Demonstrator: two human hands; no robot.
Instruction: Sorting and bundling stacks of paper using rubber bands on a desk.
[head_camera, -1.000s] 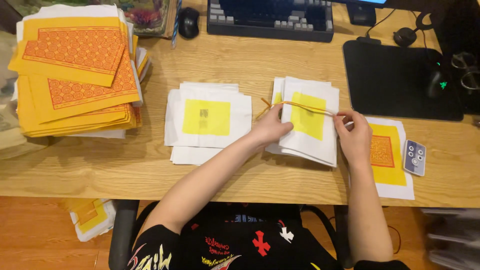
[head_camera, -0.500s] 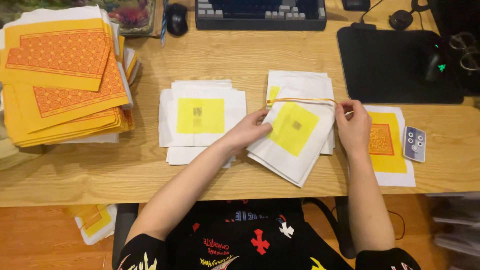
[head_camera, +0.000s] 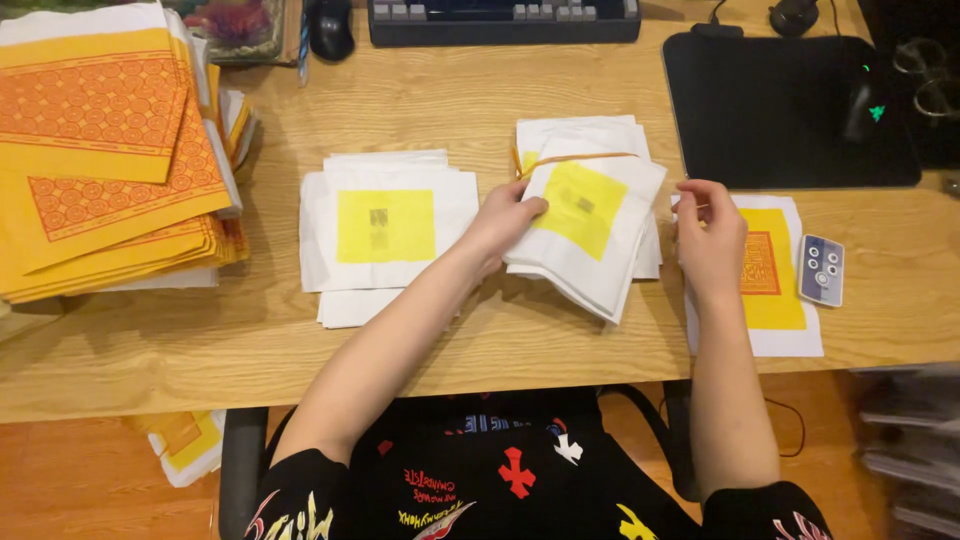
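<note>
The person sits at a wooden desk. The left hand is curled on the edge of a tilted bundle of white papers with a yellow square, likely holding it steady. The right hand is loosely curled just beside the bundle; whether it pinches the thin rubber band cannot be told. Farther left lies another paper pile.

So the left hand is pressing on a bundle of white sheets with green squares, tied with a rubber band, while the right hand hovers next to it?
Not quite: the squares are yellow, not green. The head view shows the left hand on the bundle of white sheets with yellow squares, a rubber band round it, and the right hand just beside it.
</note>
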